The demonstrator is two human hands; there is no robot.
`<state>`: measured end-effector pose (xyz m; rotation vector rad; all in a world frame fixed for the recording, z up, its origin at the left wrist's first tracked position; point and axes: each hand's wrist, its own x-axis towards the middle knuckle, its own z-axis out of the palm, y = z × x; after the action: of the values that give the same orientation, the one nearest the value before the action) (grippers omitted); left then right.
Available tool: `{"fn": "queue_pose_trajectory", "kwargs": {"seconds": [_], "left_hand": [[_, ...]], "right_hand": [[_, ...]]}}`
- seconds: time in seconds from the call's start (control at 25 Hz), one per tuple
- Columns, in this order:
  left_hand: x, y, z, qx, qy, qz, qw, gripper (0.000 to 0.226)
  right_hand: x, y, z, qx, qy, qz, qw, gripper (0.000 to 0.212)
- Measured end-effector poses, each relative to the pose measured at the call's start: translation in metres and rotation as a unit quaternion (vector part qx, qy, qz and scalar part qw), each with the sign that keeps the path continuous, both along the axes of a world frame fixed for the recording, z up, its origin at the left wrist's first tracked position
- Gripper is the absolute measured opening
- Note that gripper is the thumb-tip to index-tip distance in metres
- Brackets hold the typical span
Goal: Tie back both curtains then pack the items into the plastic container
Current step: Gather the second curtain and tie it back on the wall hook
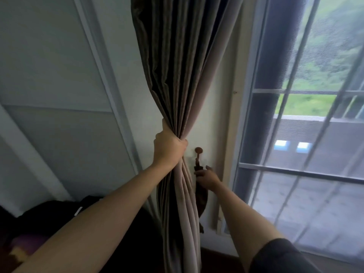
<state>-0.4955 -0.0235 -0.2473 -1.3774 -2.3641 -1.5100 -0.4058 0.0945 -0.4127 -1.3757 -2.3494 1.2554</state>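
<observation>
Two hands are up. The left hand (169, 148) squeezes the bunched curtain (177, 75). The tie-back (201, 196) hangs straight down just right of it, at the right hand (207, 177), whose grip I cannot tell.

Single head-worn view, wide-angle, facing forward and slightly down, close up to the curtain (177, 75), window (295, 134) at right, both arms reaching in from below

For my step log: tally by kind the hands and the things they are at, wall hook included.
Brown curtain: 1
Dark tieback: 1
Wall hook: 1
Hands: 2 (left hand, right hand)
Total: 5
</observation>
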Motion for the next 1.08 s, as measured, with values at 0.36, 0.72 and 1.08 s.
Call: {"fn": "queue_pose_trajectory", "kwargs": {"seconds": [0.36,0.72,1.08], "left_hand": [[-0.013,0.001,0.003,-0.025,-0.008,-0.005,1.0,0.064],[0.023,0.019,-0.008,-0.019,-0.027,-0.067,0.997,0.064],[0.094,0.03,-0.02,0.018,-0.061,-0.097,0.993,0.056]], "right_hand": [[-0.015,0.016,-0.025,0.048,-0.004,-0.043,0.998,0.021],[0.044,0.001,-0.023,-0.037,0.089,-0.06,0.994,0.036],[0.141,-0.002,0.019,0.002,-0.136,0.04,0.99,0.017]]}}
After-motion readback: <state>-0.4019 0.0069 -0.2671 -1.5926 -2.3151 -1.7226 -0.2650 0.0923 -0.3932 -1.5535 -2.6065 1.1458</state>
